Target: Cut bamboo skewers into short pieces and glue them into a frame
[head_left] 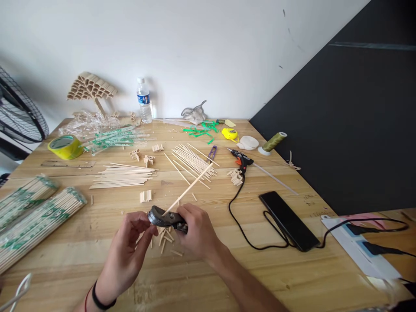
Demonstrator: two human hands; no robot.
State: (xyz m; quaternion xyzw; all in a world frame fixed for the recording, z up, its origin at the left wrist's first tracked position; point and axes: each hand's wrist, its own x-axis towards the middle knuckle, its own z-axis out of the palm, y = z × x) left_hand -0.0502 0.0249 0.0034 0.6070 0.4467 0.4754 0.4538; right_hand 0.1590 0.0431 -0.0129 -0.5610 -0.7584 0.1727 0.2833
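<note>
Head view. Work looks partway: one stick [190,190], center, sits across the cutter [162,217], with its free end pointing up-right; whether the blade is through it, can't tell. Right hand [198,225], lower center: fingers wrapped close round the cutter's handles. Left hand [130,247], lower center-left: fingers curled in against the cutter's head, little gap to the thumb; can't tell if they pinch the stick's lower end.

Done, by the look of it: short pieces [167,237] scattered on the counter [227,277] just below the cutter, some small blocks, and a built model [92,86], upper left. Left: full-length sticks in a left pile [123,177] and a right pile [193,159], plus sticks in packs [42,225] at the left edge.

Counts: 1 stick in the cutter, 1 cutter, 2 loose piles (sticks overlap, no exact number), 2 packs, 1 model. Short pieces: several, partly hidden, no exact count. Blocks [146,196]: 5 around mid-frame; more near the bottle, too small to count. Also 1 each: glue gun [240,160], right of center; phone [289,221], lower right; bottle [144,102], upper left; tape roll [65,147], left; ruler [68,164], left; snips [212,154], center.
</note>
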